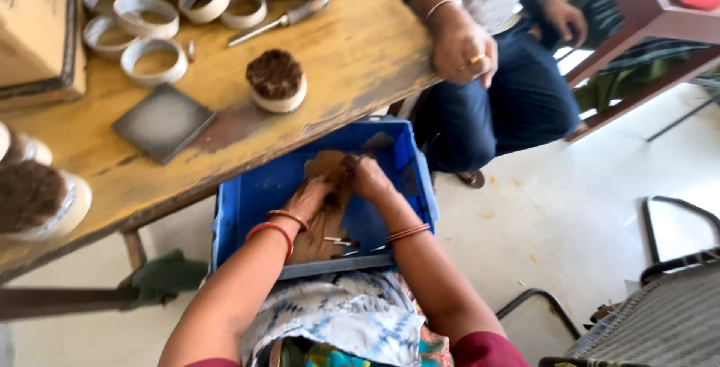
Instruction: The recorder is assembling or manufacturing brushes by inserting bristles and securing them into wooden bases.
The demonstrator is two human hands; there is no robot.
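A blue plastic crate (247, 202) rests on my lap, below the edge of a wooden table (352, 52). Inside it lie brown dried leaves (324, 226) and a few thin sticks. My left hand (309, 196) and my right hand (369, 178) are both down in the crate, fingers closed on a brown leaf (328, 166) held between them. Both wrists carry red and orange bangles. The leaf hides my fingertips.
On the table stand several white tape-like rings (154, 59), a ring packed with brown rolls (276, 80), a grey square tile (161, 121), a metal tool (281, 20) and a cardboard box (37, 29). Another person (495, 52) sits opposite. A chair (667, 314) is at right.
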